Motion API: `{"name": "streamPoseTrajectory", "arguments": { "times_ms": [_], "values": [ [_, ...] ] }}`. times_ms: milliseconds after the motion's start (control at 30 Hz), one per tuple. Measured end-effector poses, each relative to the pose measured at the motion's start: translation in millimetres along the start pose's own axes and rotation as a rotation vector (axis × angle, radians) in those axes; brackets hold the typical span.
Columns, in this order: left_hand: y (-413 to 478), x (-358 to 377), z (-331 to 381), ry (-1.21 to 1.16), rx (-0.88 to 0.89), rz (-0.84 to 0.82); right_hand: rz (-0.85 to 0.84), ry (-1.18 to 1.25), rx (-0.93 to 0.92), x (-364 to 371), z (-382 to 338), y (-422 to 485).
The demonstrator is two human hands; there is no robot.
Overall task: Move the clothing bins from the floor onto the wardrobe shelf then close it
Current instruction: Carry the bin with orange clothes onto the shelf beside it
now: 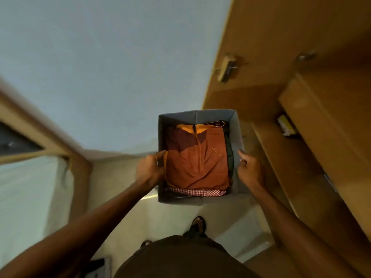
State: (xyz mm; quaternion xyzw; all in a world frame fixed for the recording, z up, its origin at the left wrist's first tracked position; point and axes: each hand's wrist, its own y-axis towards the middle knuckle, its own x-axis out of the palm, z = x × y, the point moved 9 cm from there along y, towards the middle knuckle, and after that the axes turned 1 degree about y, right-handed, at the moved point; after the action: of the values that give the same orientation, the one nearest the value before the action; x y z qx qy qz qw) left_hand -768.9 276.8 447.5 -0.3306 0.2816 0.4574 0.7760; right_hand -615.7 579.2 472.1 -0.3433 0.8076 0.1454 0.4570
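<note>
Left hand [150, 169] clamps left wall of grey bin [197, 200], fingers hooked over rim. Bin held in air between both hands, above pale floor [180, 217], just left of open wardrobe [301, 137]. Inside bin: folded rust-orange jacket [197, 163] on top, checked cloth [195, 192] at near edge. Right hand [250, 170] grips right wall, thumb on rim. Wardrobe shelf [281, 161] just right of bin.

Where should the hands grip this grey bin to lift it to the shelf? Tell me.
Probably the two long side walls of the grey bin, near their middle, left hand and right hand coming from opposite sides. Its fabric walls look soft and it is packed with folded clothes.
</note>
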Motion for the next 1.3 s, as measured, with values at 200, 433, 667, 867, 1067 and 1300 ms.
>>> {"name": "streamPoseTrajectory", "arguments": {
  "times_ms": [200, 433, 667, 867, 1067, 1300],
  "values": [
    [44.9, 37.0, 152.5, 0.000, 0.241, 0.065, 0.160, 0.090, 0.164, -97.5, 80.7, 43.0],
    [71.6, 88.6, 305.1, -0.031, 0.474, -0.017, 0.397, 0.160, 0.270, -209.6, 150.7, 54.4],
    [110.1, 152.5, 427.2, -0.025, 0.643, -0.169, 0.585, 0.204, 0.445, -275.8, 218.1, 65.8],
    [154.4, 222.4, 535.4, -0.070, 0.779, -0.320, 0.669, 0.184, 0.539, -319.6, 252.5, 102.5],
    [210.2, 291.9, 654.6, 0.108, 1.040, -0.350, 0.731, 0.154, 0.710, -357.0, 295.4, 162.8],
    [235.6, 375.6, 752.8, 0.080, 1.097, -0.676, 0.723, 0.235, 0.829, -383.3, 355.2, 210.8]
  ]
}}
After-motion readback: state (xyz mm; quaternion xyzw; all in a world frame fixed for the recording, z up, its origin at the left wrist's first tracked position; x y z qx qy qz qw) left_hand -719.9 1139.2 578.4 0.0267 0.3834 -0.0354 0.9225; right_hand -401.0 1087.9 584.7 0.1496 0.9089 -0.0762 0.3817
